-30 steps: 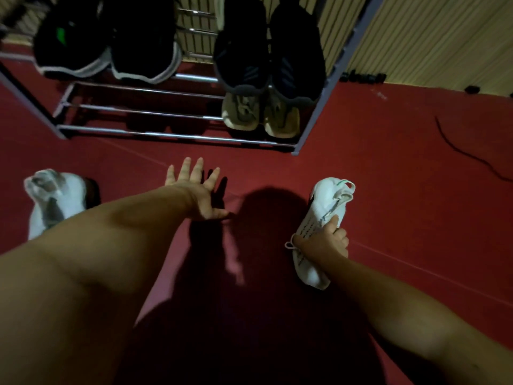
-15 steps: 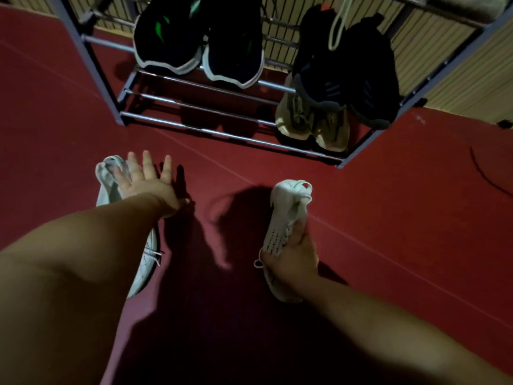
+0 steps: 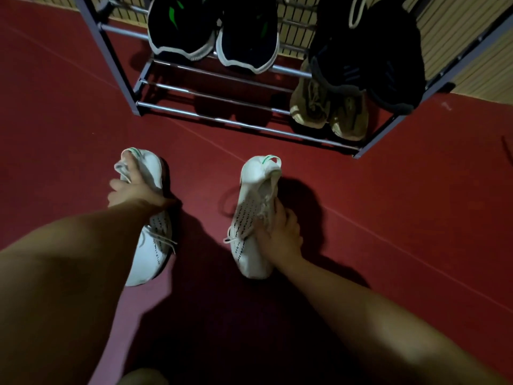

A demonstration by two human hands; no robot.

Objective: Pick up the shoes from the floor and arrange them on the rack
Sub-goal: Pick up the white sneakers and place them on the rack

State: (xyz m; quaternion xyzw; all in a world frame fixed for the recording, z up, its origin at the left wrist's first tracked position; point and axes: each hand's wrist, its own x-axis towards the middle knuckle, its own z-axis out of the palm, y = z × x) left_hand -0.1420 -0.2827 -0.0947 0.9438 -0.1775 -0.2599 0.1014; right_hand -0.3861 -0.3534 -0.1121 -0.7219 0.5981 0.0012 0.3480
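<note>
Low, left hand (image 3: 133, 187) grips left shoe (image 3: 152, 254); right hand (image 3: 280, 234), right shoe (image 3: 252, 190).

Dark print along left white shoe (image 3: 150, 259), right white shoe (image 3: 247, 218); seemingly lettering, unreadable.

Dark red smooth floor (image 3: 394, 195), with a thin pale line running diagonally across it. Grey-framed metal shoe rack with chrome bars (image 3: 222, 120) stands on the floor at the top, against a slatted wall. Bottom tier: pair of olive-tan sneakers (image 3: 327, 112) at the right end, rest of the bars bare. Tier above: pair of black sneakers with white soles and green marks (image 3: 213, 31) on the left, and a pair of dark navy sneakers (image 3: 369, 62) on the right overhanging the tan pair. On the floor in front of the rack: left white knit sneaker (image 3: 151, 259) lying flat with its heel toward the rack. Right white knit sneaker (image 3: 249, 254) is well apart from it; cannot tell if it touches the floor. Thin black cable (image 3: 509, 154) at the far right edge.
</note>
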